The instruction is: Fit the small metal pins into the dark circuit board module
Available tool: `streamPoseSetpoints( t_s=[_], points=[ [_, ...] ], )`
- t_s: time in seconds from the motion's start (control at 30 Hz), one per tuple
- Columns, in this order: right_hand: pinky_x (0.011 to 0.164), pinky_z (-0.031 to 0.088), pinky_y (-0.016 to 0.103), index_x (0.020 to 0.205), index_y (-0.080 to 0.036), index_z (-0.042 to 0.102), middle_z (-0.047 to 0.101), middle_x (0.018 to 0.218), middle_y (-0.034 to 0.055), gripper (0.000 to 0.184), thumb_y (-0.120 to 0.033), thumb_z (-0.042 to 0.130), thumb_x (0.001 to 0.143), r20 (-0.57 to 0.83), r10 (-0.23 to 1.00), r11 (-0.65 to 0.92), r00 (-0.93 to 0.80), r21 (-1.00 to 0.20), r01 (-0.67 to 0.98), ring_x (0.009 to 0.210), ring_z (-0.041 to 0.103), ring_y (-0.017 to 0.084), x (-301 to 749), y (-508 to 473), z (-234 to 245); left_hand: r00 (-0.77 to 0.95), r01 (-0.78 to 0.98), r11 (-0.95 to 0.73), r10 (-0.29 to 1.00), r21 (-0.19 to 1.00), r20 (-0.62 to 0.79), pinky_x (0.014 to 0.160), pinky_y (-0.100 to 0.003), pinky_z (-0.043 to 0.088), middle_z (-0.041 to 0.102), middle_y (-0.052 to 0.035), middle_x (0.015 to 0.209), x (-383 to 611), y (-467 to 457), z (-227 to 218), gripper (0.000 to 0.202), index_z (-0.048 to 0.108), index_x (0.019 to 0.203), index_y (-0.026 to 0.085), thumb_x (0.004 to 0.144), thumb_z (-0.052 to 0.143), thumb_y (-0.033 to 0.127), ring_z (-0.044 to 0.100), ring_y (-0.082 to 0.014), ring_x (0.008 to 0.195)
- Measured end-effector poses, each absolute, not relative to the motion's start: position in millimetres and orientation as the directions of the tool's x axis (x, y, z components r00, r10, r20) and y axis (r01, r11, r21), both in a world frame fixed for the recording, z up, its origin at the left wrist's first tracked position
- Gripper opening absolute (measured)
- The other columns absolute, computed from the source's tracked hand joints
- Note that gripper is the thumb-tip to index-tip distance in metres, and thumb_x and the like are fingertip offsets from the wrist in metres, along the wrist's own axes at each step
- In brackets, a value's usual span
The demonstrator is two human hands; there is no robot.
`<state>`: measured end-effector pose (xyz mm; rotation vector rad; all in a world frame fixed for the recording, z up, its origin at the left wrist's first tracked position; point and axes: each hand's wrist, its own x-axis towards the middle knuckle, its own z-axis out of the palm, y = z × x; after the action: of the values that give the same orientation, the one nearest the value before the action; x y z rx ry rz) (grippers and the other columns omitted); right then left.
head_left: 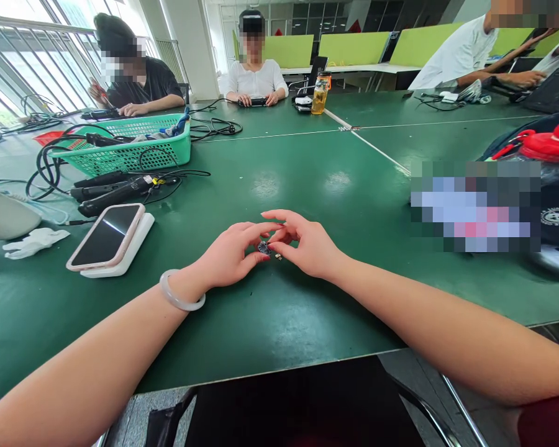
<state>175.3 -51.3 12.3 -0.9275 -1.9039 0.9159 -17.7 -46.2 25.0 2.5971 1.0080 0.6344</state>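
Both hands meet over the green table [256, 335], fingertips nearly touching. Between them is a small dark glittering piece [263, 248], perhaps jewellery; its exact kind is too small to tell. My left hand [233, 251], with a pale bangle [181, 292] on its wrist, pinches it from the left by thumb and fingers. My right hand [310, 245] is closed in a pinch at its right side, thumb and index finger against it. A tiny gold-coloured bit [278, 256] shows just below the right thumb; whether it is joined to the dark piece I cannot tell.
Left of my hands, a phone [109, 236] rests on a white box [135, 251], near crumpled white tissue [35, 242]. Behind are black cabled tools [116, 192] and a green basket [130, 155]. A dark bag [556, 192] lies right. Other people sit across the table.
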Motion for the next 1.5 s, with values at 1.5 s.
streamPoseSetpoints(
  t_s=[1.5],
  points=[
    [0.064, 0.036, 0.023, 0.076, -0.019, 0.062, 0.056, 0.079, -0.0002, 0.007, -0.017, 0.058, 0.082, 0.122, 0.763, 0.627, -0.635, -0.384, 0.678, 0.070, 0.050, 0.011, 191, -36, 7, 0.521, 0.652, -0.515, 0.837, 0.556, 0.165, 0.089, -0.033, 0.044, 0.066, 0.0019, 0.100, -19, -37, 23, 0.021, 0.062, 0.097, 0.026, 0.080, 0.050, 0.026, 0.057, -0.0176, 0.096]
  ],
)
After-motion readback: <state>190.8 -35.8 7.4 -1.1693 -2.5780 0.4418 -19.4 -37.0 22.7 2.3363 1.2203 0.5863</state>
